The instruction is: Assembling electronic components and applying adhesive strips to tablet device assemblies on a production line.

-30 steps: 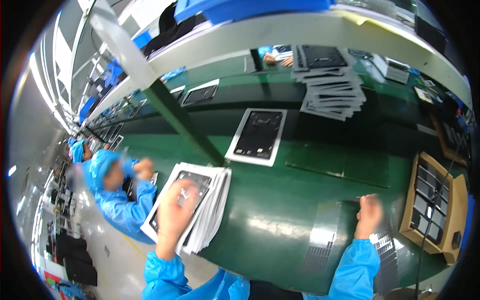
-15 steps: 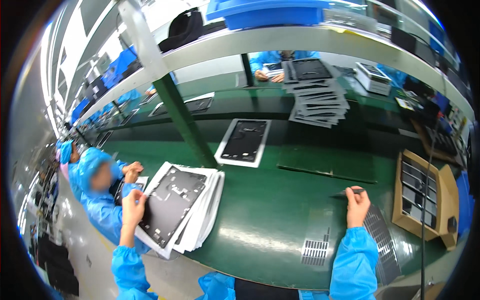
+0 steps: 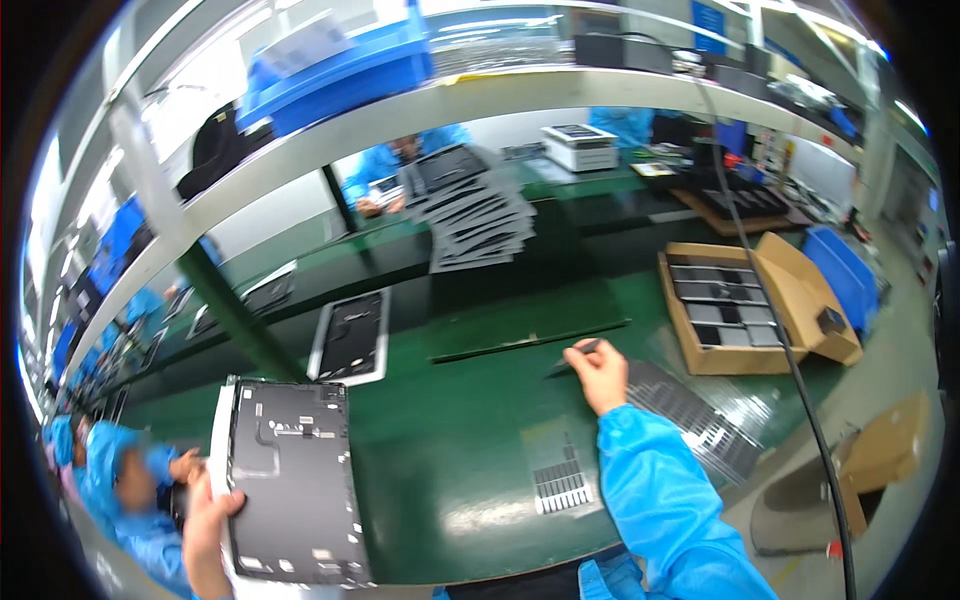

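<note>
My left hand (image 3: 207, 515) grips the left edge of a flat black device housing (image 3: 298, 470), its thumb lying on the face. The housing has small silvery and white parts on it, and a white tray edge (image 3: 221, 435) shows along its left side. My right hand (image 3: 600, 375) is above the green table, closed on slim dark tweezers (image 3: 567, 363) that point left. Nearest to it is a sheet of black strip stickers (image 3: 562, 487) on clear film. A larger dark sheet of strips (image 3: 700, 420) lies to the right of my right forearm.
An open carton (image 3: 690, 345) of dark and grey pieces stands at right. Another housing on a white tray (image 3: 349, 335) lies beyond my left hand. Farther back is a fanned stack of trays (image 3: 480, 225). A green post (image 3: 240, 320), a hanging black cable (image 3: 790, 360) and a co-worker (image 3: 135, 490) flank the table.
The view has swung right. My left hand has brought the black housing nearer and turned it straighter; the loose white stack beneath it no longer shows. My right hand still holds the tweezers.
</note>
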